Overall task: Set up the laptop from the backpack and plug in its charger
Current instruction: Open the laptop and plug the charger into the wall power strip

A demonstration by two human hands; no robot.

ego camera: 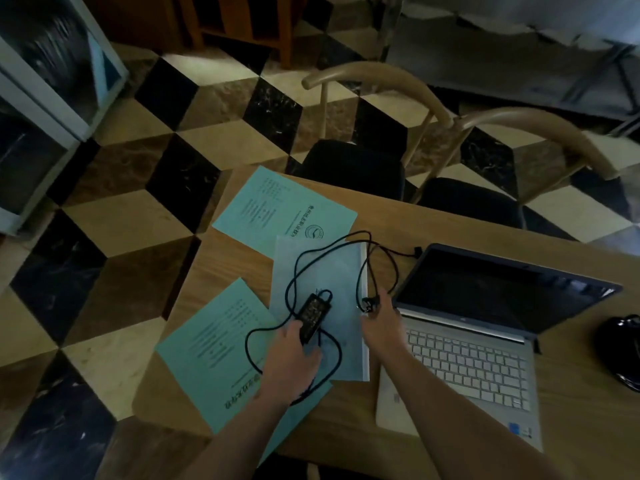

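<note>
Left hand (294, 355) is grasping the charger brick (313, 315), right hand (381, 317) pinches what looks like a plug (367, 304) on its cable (298, 271) — probably sorting out the tangle before plugging in. Laptop (485, 341) sits open on the table (571, 427) just right of that hand — brick hovers over some papers (322, 271).

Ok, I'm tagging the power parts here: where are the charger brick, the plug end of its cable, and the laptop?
charger brick (313, 315): head view, middle of its black top face.
plug end (367, 304): head view, dark plug at the right hand's fingertips.
laptop (471, 367): head view, middle of the keyboard.
</note>
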